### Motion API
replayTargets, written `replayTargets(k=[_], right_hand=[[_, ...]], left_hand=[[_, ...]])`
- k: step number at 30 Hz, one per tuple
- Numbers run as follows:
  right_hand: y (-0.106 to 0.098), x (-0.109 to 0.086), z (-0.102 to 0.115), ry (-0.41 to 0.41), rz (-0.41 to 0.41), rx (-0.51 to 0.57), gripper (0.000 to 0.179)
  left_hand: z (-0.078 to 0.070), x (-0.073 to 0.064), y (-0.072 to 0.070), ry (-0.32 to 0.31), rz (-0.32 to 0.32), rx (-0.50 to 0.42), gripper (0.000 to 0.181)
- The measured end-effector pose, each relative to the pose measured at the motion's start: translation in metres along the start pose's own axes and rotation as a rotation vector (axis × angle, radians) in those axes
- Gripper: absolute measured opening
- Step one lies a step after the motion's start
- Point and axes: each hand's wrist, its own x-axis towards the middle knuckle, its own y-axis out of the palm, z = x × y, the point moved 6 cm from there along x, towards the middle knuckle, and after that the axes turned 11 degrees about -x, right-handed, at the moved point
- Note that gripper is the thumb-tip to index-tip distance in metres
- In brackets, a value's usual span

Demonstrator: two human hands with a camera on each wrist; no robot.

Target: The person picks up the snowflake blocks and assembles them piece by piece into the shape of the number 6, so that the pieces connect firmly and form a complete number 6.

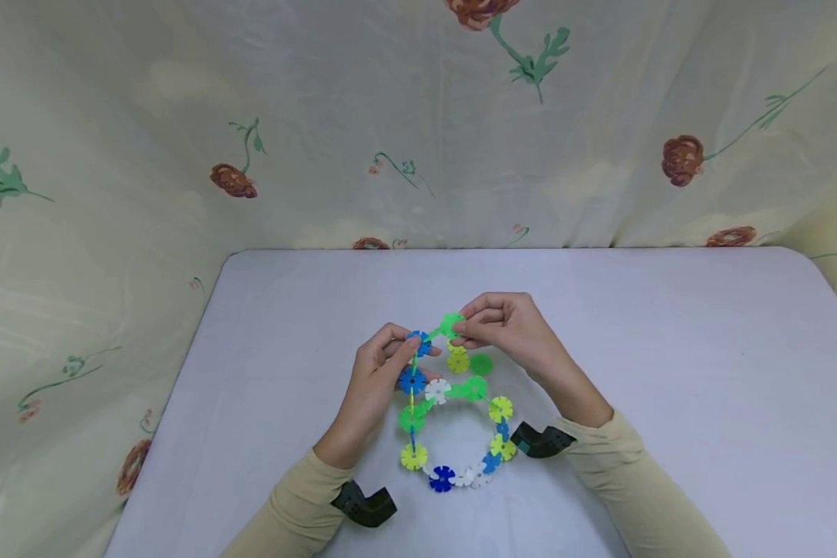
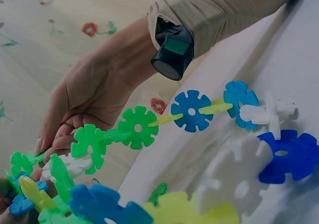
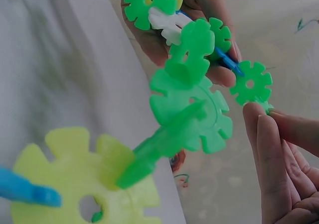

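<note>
My left hand (image 1: pixel 373 372) pinches a blue flower-shaped interlocking disc (image 1: pixel 419 343) at the upper left of a chain. Several green, yellow, blue and white discs (image 1: pixel 413 418) run down from there into a ring. My right hand (image 1: pixel 505 322) pinches a green disc (image 1: pixel 452 324) that a green piece links to the blue one. In the right wrist view, the right thumb and fingers (image 3: pixel 269 134) grip a small green piece joined to a green disc (image 3: pixel 250 83). The left hand (image 3: pixel 212 17) shows behind the ring, partly hidden by discs.
Just beyond the ring are yellow discs (image 1: pixel 458 361) and a green disc (image 1: pixel 482 364). A white-covered table (image 1: pixel 669 349) meets a flower-patterned cloth (image 1: pixel 418 116) at its back edge. A black wrist-worn device (image 1: pixel 365 505) sits at the left cuff, another (image 1: pixel 542 442) at the right.
</note>
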Motion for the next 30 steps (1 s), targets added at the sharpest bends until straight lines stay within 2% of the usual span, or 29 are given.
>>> replayTargets(k=[12, 18, 30], right_hand=[[0.0028, -0.0011, 0.0003, -0.009, 0.008, 0.027, 0.016], [0.0028, -0.0014, 0.0023, 0.008, -0.002, 0.009, 0.015], [0.0029, -0.0033, 0.0039, -0.009, -0.014, -0.016, 0.015]], left_hand=[[0.0013, 0.0009, -0.0005, -0.018, 0.001, 0.02, 0.023], [0.0007, 0.0006, -0.0007, -0.005, 0.002, 0.027, 0.025], [0.0008, 0.0007, 0.0002, 0.014, -0.004, 0.043, 0.025]])
